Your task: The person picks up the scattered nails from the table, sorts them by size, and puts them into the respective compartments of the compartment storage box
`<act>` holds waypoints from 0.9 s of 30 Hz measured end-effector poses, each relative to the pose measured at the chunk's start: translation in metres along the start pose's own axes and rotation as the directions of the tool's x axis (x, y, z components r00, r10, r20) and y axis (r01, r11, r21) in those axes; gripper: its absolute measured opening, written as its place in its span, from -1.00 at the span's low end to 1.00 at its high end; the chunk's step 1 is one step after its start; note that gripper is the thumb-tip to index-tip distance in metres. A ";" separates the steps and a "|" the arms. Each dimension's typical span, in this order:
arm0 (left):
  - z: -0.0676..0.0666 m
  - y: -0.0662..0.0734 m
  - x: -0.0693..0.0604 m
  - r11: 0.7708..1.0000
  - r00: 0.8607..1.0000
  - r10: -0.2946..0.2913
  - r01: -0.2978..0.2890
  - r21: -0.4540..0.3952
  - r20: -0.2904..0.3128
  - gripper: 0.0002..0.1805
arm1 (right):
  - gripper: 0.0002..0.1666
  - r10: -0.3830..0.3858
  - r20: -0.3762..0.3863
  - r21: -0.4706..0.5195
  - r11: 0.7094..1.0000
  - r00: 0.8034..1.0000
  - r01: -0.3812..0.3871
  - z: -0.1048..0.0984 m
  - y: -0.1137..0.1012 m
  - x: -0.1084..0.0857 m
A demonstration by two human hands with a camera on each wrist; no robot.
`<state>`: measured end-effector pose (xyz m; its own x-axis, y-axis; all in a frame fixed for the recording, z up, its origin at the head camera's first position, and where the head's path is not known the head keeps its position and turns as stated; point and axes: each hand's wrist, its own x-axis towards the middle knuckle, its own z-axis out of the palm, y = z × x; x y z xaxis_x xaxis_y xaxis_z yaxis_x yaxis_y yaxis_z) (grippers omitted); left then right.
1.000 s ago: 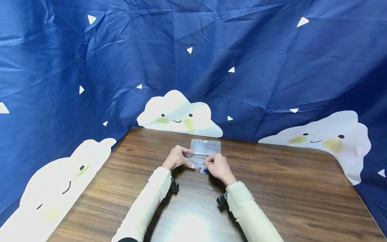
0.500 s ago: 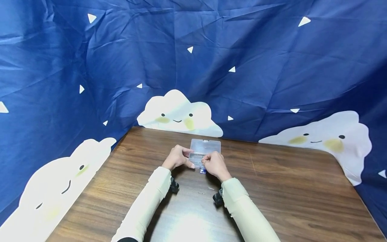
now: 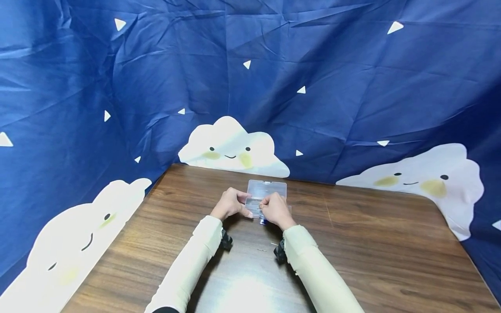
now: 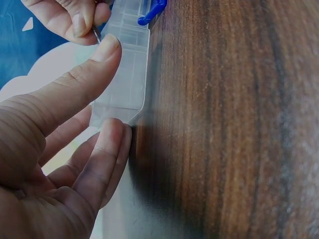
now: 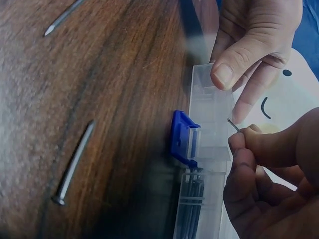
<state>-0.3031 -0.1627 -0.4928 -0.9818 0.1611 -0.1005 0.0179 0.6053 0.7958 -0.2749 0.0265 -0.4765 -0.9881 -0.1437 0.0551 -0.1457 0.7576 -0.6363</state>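
A clear plastic storage box point(image 3: 254, 208) sits on the table with its lid point(image 3: 267, 188) raised at the back. My left hand point(image 3: 231, 204) grips its left end, thumb at the front and fingers round the end and back. Above the compartments, my right hand point(image 3: 276, 211) pinches a small nail point(image 5: 234, 125) between thumb and forefinger; the rest of that nail is hidden. Several nails point(image 5: 192, 209) lie in the right part of the box. A blue latch point(image 5: 180, 139) hangs down at the front.
Two loose nails lie on the wooden table point(image 3: 372, 243) in front of the box: one whole nail point(image 5: 75, 164) and one cut off by the frame point(image 5: 62, 17). A blue curtain point(image 3: 250, 65) with white clouds stands behind the table.
My right hand has moved slightly left across the box, still pinching the nail. The left hand and box stay in place.
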 end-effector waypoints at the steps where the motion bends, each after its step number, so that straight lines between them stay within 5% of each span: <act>1: 0.000 0.000 0.000 1.000 1.000 -0.002 0.002 0.001 0.001 -0.20 | -0.81 -0.005 -0.001 -0.002 1.000 1.000 0.005 0.000 0.000 0.000; 27: 0.001 -0.002 0.001 1.000 1.000 0.004 -0.004 -0.008 -0.003 -0.20 | -0.87 -0.065 0.009 0.024 0.998 0.998 0.065 0.002 0.000 0.003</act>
<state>-0.3042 -0.1632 -0.4949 -0.9822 0.1614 -0.0960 0.0200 0.5983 0.8010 -0.2781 0.0250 -0.4777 -0.9761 -0.1979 0.0895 -0.2079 0.7312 -0.6498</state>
